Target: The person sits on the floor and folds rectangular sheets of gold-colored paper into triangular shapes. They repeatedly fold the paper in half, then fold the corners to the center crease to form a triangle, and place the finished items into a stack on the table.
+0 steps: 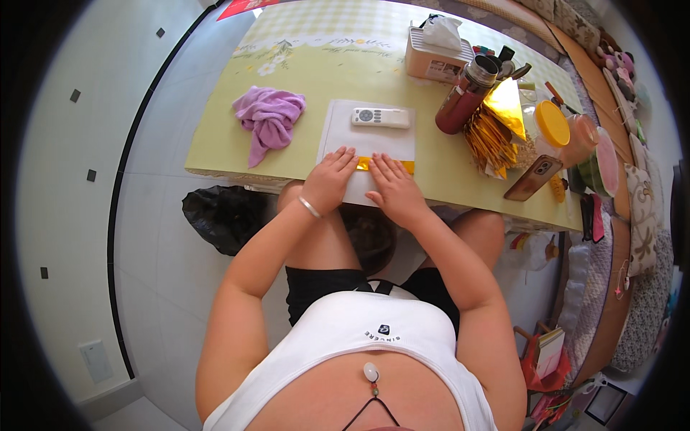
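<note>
A narrow strip of gold foil paper (364, 164) lies across a white sheet (334, 129) at the table's near edge. My left hand (329, 177) rests on the strip's left part with its fingers stretched out. Flat on the right part are the extended fingers of my right hand (397, 189), its thumb spread toward me. Both hands press from above, and their fingertips almost meet, covering much of the strip. A white remote control (381, 117) lies on the sheet just beyond the hands.
Left on the table (309, 72) is a crumpled purple cloth (269, 115). At right stand a dark red thermos (460, 104), a stack of gold paper (490, 140), a yellow-lidded jar (552, 123) and a leaning phone (533, 178). Behind them is a tissue box (436, 59). A black bag (223, 219) sits below.
</note>
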A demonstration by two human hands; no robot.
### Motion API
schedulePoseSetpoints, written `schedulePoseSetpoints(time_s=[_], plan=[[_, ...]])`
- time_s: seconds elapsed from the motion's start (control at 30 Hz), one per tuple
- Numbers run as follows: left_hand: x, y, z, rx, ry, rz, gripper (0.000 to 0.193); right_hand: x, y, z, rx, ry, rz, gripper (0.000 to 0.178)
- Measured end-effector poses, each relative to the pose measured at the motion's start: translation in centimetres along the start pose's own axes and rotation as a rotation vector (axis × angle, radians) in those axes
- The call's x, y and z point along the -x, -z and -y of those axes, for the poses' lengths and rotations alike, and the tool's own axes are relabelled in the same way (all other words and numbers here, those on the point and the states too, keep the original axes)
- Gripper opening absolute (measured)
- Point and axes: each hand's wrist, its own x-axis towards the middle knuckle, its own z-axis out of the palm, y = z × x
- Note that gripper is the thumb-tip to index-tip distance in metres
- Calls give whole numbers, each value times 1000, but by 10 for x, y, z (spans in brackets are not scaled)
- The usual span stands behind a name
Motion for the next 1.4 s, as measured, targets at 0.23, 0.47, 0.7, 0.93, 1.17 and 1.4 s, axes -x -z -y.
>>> schedulePoseSetpoints(time_s=[0.23,0.47,0.7,0.93,1.17,1.4], plan=[[6,24,2,-213,44,15,45,14,28,-41,66,83,-131,33],[-49,37,-31,-326,-42,57,18,-24,37,-29,367,166,133,6],[-63,3,-36,-480,-132,94,8,-37,41,-44,133,-95,134,7],[-53,5,-42,-471,-42,74,19,-15,47,-29,262,164,-55,39],[-30,4,-44,-514,-87,-122,37,-1,9,-29,202,139,-93,46],[-16,-12,-29,-320,-9,-1,56,-2,6,-3,11,73,-71,55]])
